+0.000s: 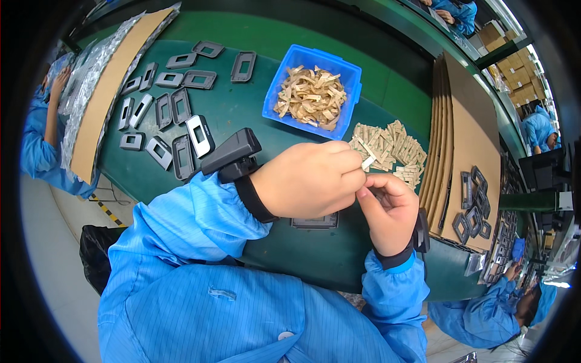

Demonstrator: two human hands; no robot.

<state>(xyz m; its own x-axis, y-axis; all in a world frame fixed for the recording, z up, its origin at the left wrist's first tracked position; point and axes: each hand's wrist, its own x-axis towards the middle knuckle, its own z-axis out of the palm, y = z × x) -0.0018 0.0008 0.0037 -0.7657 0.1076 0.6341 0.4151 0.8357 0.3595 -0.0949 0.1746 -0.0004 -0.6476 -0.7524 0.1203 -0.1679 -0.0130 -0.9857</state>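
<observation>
My left hand [311, 180] and my right hand [392, 213] meet fingertip to fingertip above the table, both closed in a pinch. A small pale strip [368, 162] sticks out at the left hand's fingertips. What the right thumb and finger pinch is hidden where the hands touch. Below them lies a dark grey plastic frame [315, 222], mostly covered by the left hand. Just beyond the hands is a pile of beige strips [393, 145]. A blue bin [272, 97] holds curled tan paper scraps [311, 97].
Several grey and white plastic housings [200, 136] lie on the green table [290, 251] at the left. Cardboard dividers [445, 139] stand at the right, beside dark frames [475, 202]. Other people in blue work at left [42, 136] and lower right [484, 317].
</observation>
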